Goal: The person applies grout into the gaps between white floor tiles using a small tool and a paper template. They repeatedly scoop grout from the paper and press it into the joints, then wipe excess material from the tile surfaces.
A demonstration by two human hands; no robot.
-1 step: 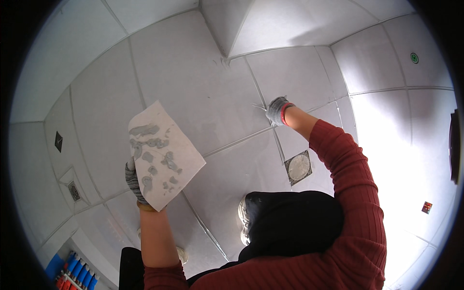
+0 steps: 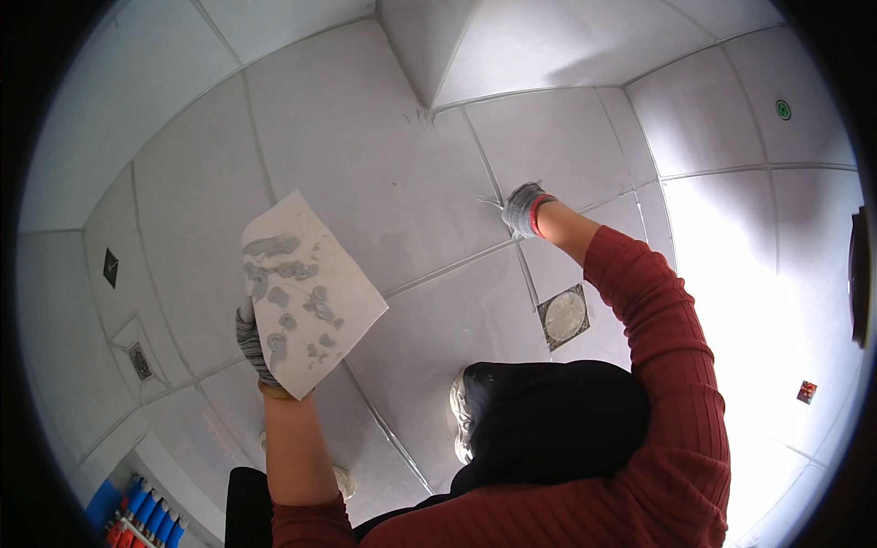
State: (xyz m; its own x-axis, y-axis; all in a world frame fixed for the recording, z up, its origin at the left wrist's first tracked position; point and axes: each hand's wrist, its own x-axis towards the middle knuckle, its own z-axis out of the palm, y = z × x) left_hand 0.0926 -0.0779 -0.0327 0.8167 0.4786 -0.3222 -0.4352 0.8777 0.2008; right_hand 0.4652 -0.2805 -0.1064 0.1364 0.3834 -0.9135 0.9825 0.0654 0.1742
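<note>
My left hand (image 2: 254,345), in a grey striped knit glove, grips the edge of a white sheet (image 2: 352,297) tilted above the floor. Dabs of grey paste (image 2: 297,269) are spread over the sheet's face. My right hand (image 2: 524,210), gloved in grey with a red cuff, is closed low at a joint between floor tiles. Its fingertips and whatever they hold are hidden. Beside that hand, a thin grey smear (image 2: 490,201) crosses the tile joint (image 2: 482,163).
A round-centred floor drain (image 2: 565,317) lies near my right forearm; a smaller square drain (image 2: 140,362) is at the far left. A wall corner (image 2: 427,108) juts in ahead. Blue and red tubes (image 2: 151,511) stand lower left. My shoe (image 2: 461,416) rests on the tiles.
</note>
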